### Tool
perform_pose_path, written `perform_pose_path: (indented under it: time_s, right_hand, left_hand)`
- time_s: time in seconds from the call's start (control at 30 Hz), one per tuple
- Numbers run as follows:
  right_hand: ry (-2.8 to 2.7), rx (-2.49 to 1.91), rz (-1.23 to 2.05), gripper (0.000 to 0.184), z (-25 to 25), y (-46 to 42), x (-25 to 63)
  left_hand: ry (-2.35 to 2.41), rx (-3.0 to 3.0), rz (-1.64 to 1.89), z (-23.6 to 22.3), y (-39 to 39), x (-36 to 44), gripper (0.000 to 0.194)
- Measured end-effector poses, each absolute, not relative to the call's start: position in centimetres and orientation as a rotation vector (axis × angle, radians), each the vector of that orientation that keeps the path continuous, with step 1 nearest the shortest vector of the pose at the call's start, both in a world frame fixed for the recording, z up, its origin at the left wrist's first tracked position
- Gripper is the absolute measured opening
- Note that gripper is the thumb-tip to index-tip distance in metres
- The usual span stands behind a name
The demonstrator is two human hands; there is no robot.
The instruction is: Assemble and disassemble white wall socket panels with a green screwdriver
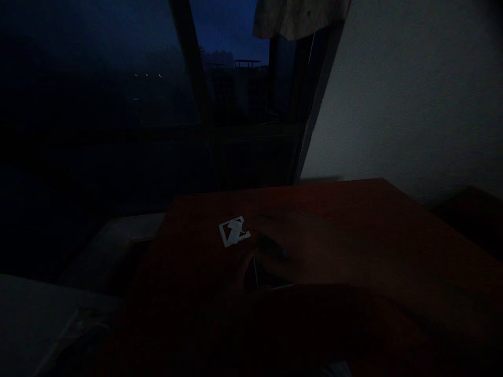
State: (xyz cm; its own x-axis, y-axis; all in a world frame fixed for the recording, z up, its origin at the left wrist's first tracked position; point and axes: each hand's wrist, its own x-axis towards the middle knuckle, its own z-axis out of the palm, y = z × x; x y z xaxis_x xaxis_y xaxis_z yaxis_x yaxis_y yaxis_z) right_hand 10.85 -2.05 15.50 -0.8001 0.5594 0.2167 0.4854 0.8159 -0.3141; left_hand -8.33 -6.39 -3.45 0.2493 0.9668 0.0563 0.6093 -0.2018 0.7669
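Note:
The scene is very dark. My right hand [302, 246] and forearm reach in from the right, low over the reddish-brown table [334, 196]. The fingers look bent about a small dark object [271, 246], whose kind I cannot make out. Just below it is a dark shape [251, 275] with thin light edges, close to the hand. A pale, flat, square cut-out piece [234, 231] with openings in it lies on the table beyond the fingertips, apart from them. I cannot make out my left hand in the dark lower part.
Behind the table is a dark-framed window [200, 94] with dusk sky and buildings outside. A cloth [301, 18] hangs at its top. A pale wall [401, 94] rises to the right. At the lower left is a pale surface [35, 309]. A pale scrap [340, 369] shows at the bottom edge.

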Motion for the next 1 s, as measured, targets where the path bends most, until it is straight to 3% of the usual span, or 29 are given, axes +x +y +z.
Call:
perform_pose_path:
  time_s: [0.27,0.37,0.47,0.7,0.83,1.0]
  right_hand:
    - [-2.720,-1.211,-0.019,0.032,15.9,-2.0,10.0]
    - [-2.735,-1.097,0.061,0.024,16.0,-1.8,10.4]
    - [-2.750,-0.983,0.187,0.038,16.0,-1.7,10.8]
    - [-2.712,-1.082,0.191,0.025,15.4,-1.4,10.6]
    - [-2.709,-0.912,0.342,0.040,15.8,-1.9,10.9]
    - [-2.679,-1.030,0.264,0.033,15.6,-1.7,10.7]
  left_hand:
    - [1.395,1.939,0.761,-3.7,-6.6,-8.6,0.077]
    - [1.417,1.902,0.761,-3.7,-6.7,-8.5,0.075]
    - [1.413,1.895,0.775,-3.7,-6.6,-8.4,0.077]
    - [1.396,1.933,0.759,-3.0,-6.7,-8.4,0.076]
    - [1.428,1.916,0.757,-3.2,-6.7,-8.4,0.076]
    - [1.431,1.897,0.741,-2.9,-6.6,-8.4,0.078]
